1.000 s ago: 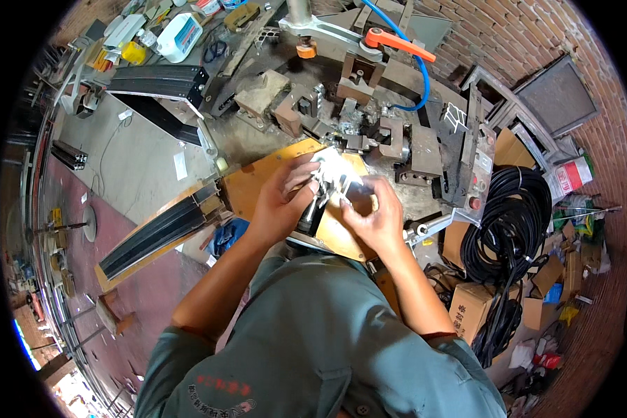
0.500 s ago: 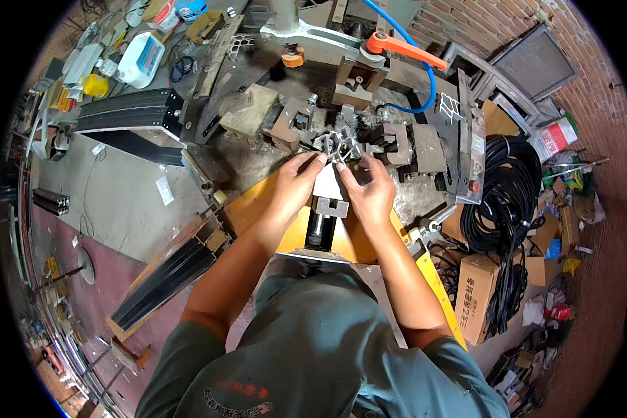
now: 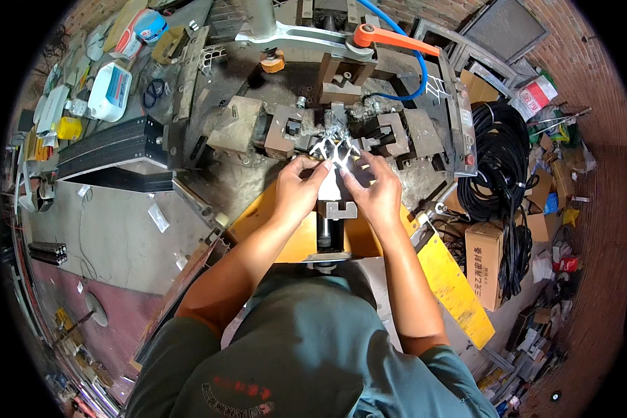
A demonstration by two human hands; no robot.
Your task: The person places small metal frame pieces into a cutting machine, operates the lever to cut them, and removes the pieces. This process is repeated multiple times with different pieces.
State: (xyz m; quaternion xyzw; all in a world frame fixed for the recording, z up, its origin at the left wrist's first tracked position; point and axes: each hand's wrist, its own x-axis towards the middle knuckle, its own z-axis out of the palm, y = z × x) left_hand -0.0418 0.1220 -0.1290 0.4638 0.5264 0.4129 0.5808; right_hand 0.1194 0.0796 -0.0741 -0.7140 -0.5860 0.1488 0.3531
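My left hand [image 3: 301, 189] and my right hand [image 3: 375, 191] meet at the middle of a metal machine. Their fingertips and thumbs are closed on a small silver aluminium profile piece [image 3: 337, 149] with a branching, hollow cross-section. Just below the thumbs lies a bright, pale wedge-shaped surface [image 3: 331, 188], and nearer my body a notched steel block [image 3: 338, 209]. Brown notched clamp blocks flank the piece: a left block [image 3: 280, 132] and a right block [image 3: 394, 132]. The undersides of my fingers and the piece's lower part are hidden.
Above the work spans a grey arm with an orange lever [image 3: 397, 38] and a blue hose [image 3: 423, 73]. Black frame profiles [image 3: 111, 150] and a white jug [image 3: 110, 92] stand left. Coiled black hose [image 3: 498, 174] and a cardboard box [image 3: 484, 265] are right, beside a yellow plate [image 3: 449, 285].
The view has shifted, so the machine and benches sit differently in it. Both hands stay on the profile piece, whose branching end now shows more clearly and brightly above my fingertips.
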